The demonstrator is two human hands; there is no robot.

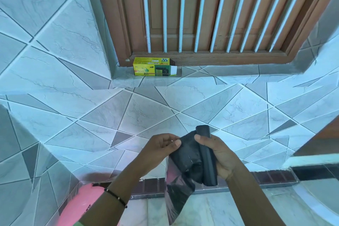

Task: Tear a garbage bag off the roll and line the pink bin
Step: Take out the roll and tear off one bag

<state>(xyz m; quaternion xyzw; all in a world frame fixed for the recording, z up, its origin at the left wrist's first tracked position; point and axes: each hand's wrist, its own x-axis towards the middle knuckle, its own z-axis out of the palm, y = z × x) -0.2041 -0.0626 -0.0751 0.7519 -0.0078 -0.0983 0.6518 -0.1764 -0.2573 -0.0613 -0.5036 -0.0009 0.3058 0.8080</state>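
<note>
A yellow box (155, 66) lies on the tiled ledge (201, 77) below barred wooden shutters (211, 14).

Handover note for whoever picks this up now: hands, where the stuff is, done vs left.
Left hand: pinching the loose end of the garbage bag, which hangs unrolled below both hands.
Right hand: gripping the black roll, held roughly upright.
Bag and roll look still joined; a perforation line shows between the hands, but I cannot tell if tearing has started.
Pink bin: lower left, partly behind the left forearm, no liner visible on it.
Yellow bag box: open, on the tiled ledge under the window grille.
Done: roll out of box, one bag unrolled.
Left: tear bag off, open it, line the bin.
</note>
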